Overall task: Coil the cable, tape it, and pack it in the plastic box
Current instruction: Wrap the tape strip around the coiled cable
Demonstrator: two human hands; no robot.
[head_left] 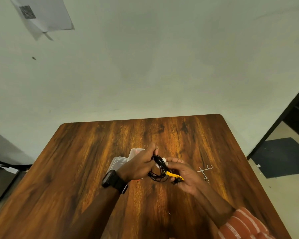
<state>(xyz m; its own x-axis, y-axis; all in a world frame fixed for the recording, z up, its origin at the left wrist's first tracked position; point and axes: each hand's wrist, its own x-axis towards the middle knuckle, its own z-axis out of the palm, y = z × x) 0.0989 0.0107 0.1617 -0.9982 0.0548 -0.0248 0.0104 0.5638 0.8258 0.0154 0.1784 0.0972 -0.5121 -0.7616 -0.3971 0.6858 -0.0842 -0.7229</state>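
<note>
- Striped sleeve [245, 225]: orange and white, lowest in the frame, on the right forearm.
- Wristwatch [110, 178]: dark band and face, on the left wrist.
- Right hand [185, 176]: raised above the counter [76, 169]; its grip was closed on the yellow-and-black plug end [175, 177] of the cable, with a bit of white, probably tape [163, 159], at the fingertips.
- Cable [158, 171]: black, gathered in several loose loops, hanging between the two hands and clear of the counter.
- Left hand [140, 164]: its grip was pinched on the top of the loops.
- Scissors [204, 172]: small, steel, lying on the counter just to the right of the right hand, untouched.
- Plastic box [121, 163]: clear, lying on the counter just beyond the left hand and partly hidden by it; whether lid and base were separate could not be told.
- Progress, as judged: coiling looked largely done; taping seemed begun or about to begin; packing in the box was not yet done.
- Wall [162, 66]: pale, behind the counter, with a sheet of paper [41, 14] fixed at upper left.
</note>
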